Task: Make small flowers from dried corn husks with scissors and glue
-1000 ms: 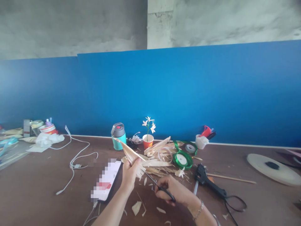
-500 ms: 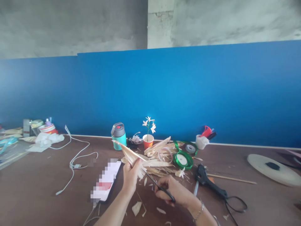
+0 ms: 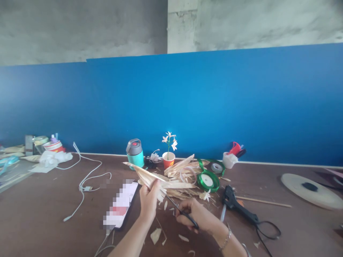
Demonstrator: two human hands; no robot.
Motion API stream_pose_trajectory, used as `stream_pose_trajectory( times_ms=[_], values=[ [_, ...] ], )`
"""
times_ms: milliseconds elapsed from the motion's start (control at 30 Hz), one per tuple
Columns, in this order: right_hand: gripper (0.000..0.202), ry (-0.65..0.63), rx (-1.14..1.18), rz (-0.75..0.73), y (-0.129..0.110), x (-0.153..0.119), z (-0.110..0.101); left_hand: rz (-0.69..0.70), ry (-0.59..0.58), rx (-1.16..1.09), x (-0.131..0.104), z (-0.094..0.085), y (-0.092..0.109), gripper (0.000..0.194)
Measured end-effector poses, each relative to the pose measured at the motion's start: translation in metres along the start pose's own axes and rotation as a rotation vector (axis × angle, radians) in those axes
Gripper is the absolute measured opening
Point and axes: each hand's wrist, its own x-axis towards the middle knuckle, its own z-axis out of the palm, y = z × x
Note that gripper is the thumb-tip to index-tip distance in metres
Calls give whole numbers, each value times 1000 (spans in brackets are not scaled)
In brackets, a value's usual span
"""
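Observation:
A pale dried corn husk is pinched in my left hand, its narrow tip pointing up and left. My right hand grips dark-handled scissors, whose blades reach toward the lower edge of the husk beside my left fingers. Whether the blades touch it I cannot tell. Just beyond the hands lies a pile of husks. Small cut scraps are scattered on the table below. A white husk-like flower rests right of the pile.
A paper cup holds a flower stem near a teal flask. Green ribbon lies by the husks. A black glue gun sits right of my hand, a phone to the left. White cables run farther left.
The husk's tip has swung slightly left and down in my left hand. Both hands stay almost in place, and the scissors have hardly moved.

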Motion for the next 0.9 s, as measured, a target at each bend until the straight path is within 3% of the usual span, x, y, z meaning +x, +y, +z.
stream_pose_trajectory(
  times_ms=[400,900],
  values=[
    [10,-12,9,4,-8,-4,2,42,2,31,-7,3,-2,36],
    [12,-2,50,-32,3,4,9,108,78,59,-16,7,4,35]
  ],
)
